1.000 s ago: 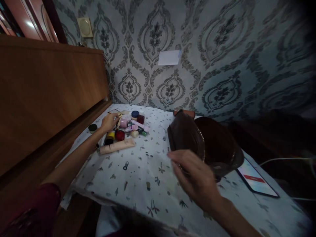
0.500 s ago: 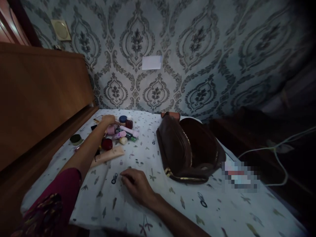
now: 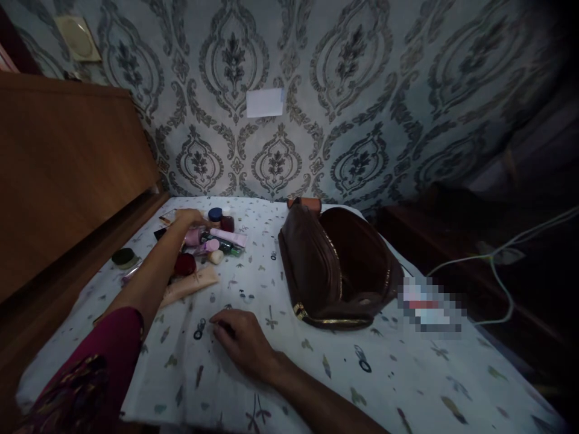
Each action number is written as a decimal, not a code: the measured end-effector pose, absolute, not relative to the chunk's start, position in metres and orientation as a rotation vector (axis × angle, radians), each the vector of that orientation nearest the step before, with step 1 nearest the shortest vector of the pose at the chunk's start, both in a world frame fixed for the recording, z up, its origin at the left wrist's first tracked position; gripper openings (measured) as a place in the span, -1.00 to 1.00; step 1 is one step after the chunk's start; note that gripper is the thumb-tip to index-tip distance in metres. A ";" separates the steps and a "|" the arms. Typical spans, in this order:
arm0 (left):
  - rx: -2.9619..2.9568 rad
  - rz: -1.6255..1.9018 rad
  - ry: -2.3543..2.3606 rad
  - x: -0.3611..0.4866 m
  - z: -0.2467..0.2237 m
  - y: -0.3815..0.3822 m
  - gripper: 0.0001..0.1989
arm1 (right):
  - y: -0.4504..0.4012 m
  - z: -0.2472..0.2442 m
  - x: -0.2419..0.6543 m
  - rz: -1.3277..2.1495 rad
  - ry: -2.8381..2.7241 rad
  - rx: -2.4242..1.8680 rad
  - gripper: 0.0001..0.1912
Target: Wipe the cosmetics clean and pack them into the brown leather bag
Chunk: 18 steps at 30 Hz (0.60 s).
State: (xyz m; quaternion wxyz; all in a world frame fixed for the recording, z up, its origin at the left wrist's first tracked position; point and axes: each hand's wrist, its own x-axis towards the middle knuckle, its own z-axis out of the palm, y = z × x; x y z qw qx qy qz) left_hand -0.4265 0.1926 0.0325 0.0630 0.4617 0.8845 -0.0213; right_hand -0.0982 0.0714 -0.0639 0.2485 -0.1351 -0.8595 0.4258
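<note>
My left hand reaches in among cosmetics at the far left of the cloth. It is beside a blue-lidded jar and above a pink container; its fingertips are partly hidden, and whether they grip anything is unclear. Close by lie a pale pink tube, a dark red round jar and a beige tube. My right hand rests on the cloth, fingers loosely bent, thumb a little apart, nothing visible in it. A brown zippered bag stands unzipped to its right.
A patterned white cloth covers the surface. A wooden cabinet borders the left, and a papered wall the back. Behind the bag sits an orange-brown object. A blurred item and a white cable are at right.
The view has shifted slightly, so everything sits a little further left and higher. My left hand stays among the cosmetics, and my right hand still rests on the cloth.
</note>
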 end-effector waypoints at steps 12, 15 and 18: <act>1.351 0.199 2.776 -0.388 0.079 0.108 -0.27 | 0.084 -0.061 -0.101 1.932 -1.706 -0.546 -0.76; 1.634 0.478 2.528 -0.335 0.072 0.069 -0.44 | 0.090 -0.056 -0.102 2.166 -1.339 -0.514 -0.51; 1.879 0.446 2.445 -0.272 0.050 0.036 -0.53 | 0.093 -0.053 -0.103 2.269 -1.140 -0.436 -0.42</act>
